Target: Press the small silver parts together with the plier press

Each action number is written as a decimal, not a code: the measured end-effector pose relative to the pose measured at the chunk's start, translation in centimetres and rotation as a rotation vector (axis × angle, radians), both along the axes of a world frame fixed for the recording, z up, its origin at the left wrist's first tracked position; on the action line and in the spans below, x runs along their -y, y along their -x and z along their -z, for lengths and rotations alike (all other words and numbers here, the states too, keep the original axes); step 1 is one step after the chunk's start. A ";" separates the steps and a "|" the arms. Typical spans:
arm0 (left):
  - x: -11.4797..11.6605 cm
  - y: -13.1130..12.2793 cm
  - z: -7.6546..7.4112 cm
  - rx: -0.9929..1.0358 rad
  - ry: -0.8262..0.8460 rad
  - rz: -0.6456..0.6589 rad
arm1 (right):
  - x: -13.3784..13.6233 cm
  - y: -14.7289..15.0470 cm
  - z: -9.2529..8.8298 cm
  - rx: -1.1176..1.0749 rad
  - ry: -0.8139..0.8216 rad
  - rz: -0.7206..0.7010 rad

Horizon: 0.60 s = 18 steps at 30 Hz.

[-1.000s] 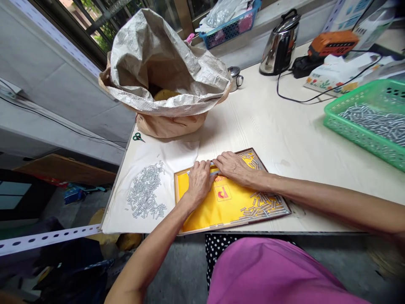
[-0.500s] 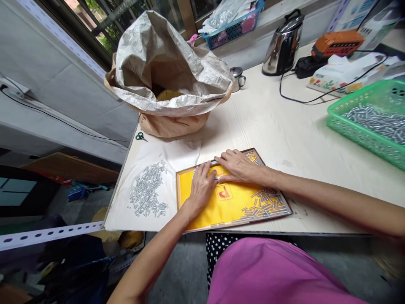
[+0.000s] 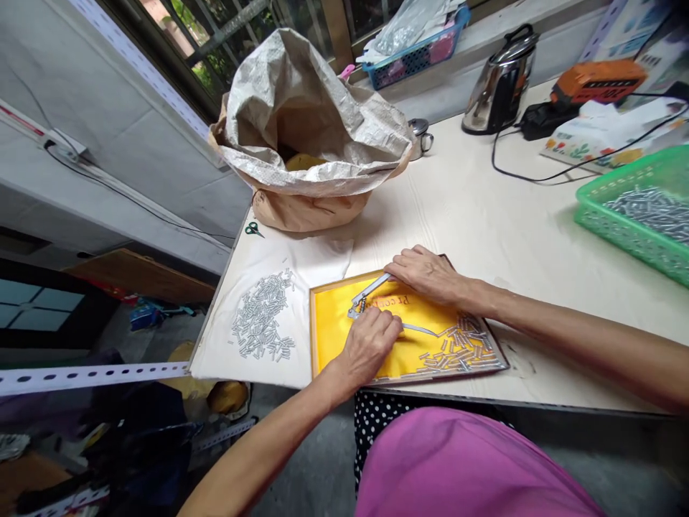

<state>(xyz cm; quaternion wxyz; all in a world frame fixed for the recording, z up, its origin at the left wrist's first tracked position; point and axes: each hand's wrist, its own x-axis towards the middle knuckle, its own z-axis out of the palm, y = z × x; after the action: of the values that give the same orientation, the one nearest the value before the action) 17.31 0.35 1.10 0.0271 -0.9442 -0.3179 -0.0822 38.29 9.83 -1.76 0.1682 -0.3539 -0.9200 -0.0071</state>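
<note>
metal tool's handles have parted; left fingers, right fingers grasp one each

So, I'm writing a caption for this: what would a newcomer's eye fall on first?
Probably the bright yellow tray at the near edge of the table, with metal pins gathered toward its right end and the left hand and right hand on a metal tool over it. Next, the big open sack standing beyond it, to the left, and the green basket at the picture's right edge, holding metal pieces.
</note>
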 end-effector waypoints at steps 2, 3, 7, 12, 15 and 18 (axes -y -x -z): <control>0.0 0.1 -1.0 0.052 -0.017 -0.024 | -0.3 -1.0 -0.1 -0.038 0.002 0.001; -0.4 0.7 -1.5 0.091 -0.033 -0.078 | -0.5 -1.5 0.0 -0.053 0.016 -0.006; -3.5 6.3 -2.7 0.216 -0.138 -0.614 | -1.4 -3.1 0.9 -0.102 0.006 0.027; -8.4 14.3 -1.0 0.048 0.064 -1.132 | -2.6 -2.4 1.7 -0.110 0.012 -0.017; -10.1 15.8 0.5 -0.068 0.157 -1.197 | -3.4 -0.9 1.5 -0.106 0.028 -0.058; -10.9 15.4 1.5 -0.123 0.180 -1.192 | -4.6 0.6 1.1 -0.099 0.051 -0.090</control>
<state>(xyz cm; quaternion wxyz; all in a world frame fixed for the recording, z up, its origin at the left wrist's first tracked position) 1.92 11.29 -0.44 0.0068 -0.6051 -0.7956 0.0291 37.65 14.42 -2.86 0.2047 -0.3163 -0.9254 0.0415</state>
